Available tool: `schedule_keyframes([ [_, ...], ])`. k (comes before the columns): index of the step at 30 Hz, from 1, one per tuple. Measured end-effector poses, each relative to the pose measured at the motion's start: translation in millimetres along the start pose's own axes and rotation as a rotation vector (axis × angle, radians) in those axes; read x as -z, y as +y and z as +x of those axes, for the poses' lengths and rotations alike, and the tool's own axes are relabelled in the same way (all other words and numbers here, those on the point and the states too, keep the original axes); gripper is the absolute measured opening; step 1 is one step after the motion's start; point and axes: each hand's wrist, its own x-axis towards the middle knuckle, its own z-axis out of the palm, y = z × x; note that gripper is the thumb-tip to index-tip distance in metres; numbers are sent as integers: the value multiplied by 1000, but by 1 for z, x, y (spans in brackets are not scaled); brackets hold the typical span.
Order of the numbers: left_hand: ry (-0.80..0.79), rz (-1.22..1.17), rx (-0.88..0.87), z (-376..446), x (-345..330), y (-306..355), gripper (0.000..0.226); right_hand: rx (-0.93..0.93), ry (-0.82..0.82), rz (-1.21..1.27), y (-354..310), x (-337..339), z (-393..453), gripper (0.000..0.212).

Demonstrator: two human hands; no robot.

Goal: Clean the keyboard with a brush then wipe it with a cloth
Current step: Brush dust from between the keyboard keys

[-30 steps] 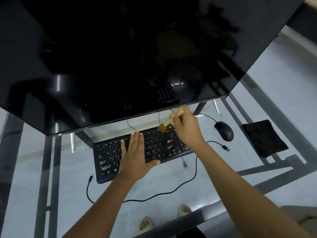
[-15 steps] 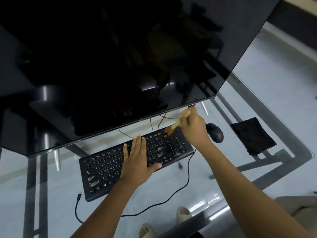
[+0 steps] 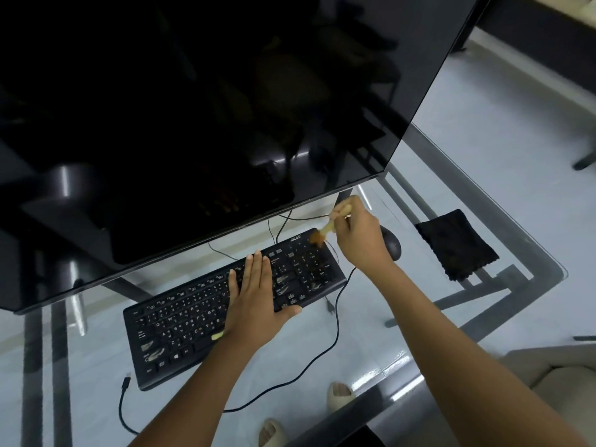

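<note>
A black keyboard [image 3: 180, 330] lies slanted on the glass table under the monitor. My left hand [image 3: 256, 301] rests flat on its middle, fingers straight, pressing the keys. My right hand [image 3: 361, 237] grips a small brush [image 3: 325, 229] with a pale wooden handle. The brown bristles touch the keyboard's far right corner by the number pad. A black cloth [image 3: 453, 245] lies on the glass to the right, apart from both hands.
A large dark monitor [image 3: 193, 124] overhangs the keyboard's far edge. A black mouse [image 3: 392, 245] sits just right of my right hand. A loose black cable [image 3: 335, 337] runs across the glass table [image 3: 529, 285]. Feet in sandals show below through the glass.
The brush has moved right along the keyboard's far edge to its right corner. The view has shifted, so the keyboard sits further right. My left hand stays flat on the keys.
</note>
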Motion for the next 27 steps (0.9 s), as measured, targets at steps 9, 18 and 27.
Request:
schedule_keyframes([
  [9,-1,-41,1,-3,-1,-2,109,-22,-149,-66,11,4,-5,6],
  [18,11,-33,4,-3,-3,-3,109,-27,-170,-242,22,11,-7,16],
  [27,21,-64,19,-9,-1,-3,107,27,-24,-115,14,6,0,11],
])
